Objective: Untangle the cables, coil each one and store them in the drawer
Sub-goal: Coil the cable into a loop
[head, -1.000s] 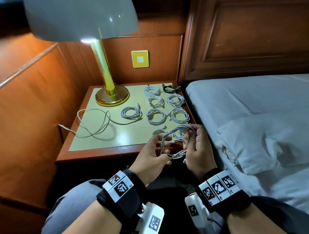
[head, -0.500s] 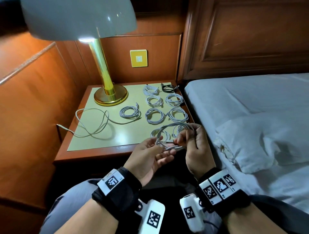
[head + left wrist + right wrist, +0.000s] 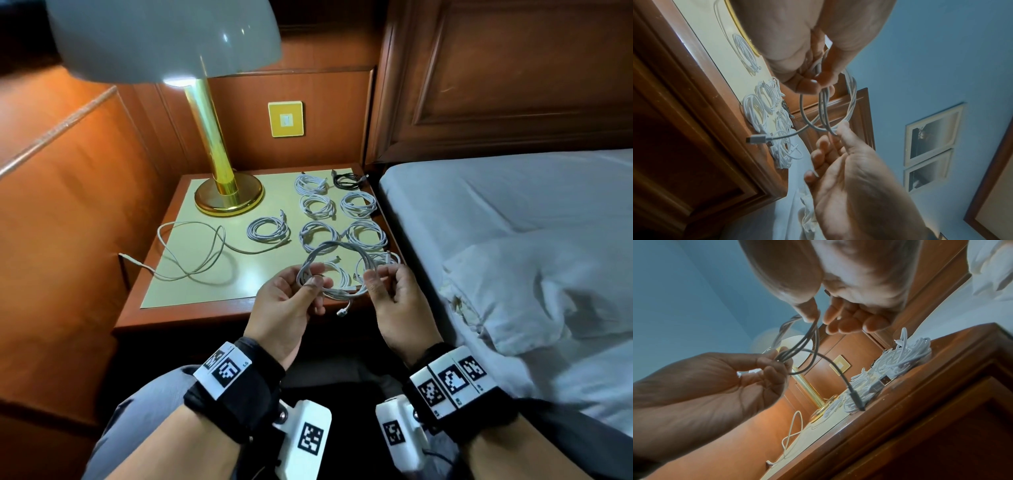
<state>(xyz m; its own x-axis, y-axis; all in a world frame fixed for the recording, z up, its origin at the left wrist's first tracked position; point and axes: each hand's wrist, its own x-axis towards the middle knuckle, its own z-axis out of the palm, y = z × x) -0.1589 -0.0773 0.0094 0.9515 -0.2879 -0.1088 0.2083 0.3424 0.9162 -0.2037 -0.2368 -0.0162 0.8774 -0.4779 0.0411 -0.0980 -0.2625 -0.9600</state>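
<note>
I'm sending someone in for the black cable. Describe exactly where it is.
Start at the nightstand beside the bed. Go to its far right corner, behind the white coils. The black cable there is the only dark coil.

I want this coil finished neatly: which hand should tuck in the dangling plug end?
Probably the right hand: it only pinches the coil lightly, while the left hand grips the bundled loops by the dangling plug.

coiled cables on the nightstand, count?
9. One coil near the lamp; left column of four; right column of four, farthest black. Nearest two are partly hidden behind the held coil.
</note>
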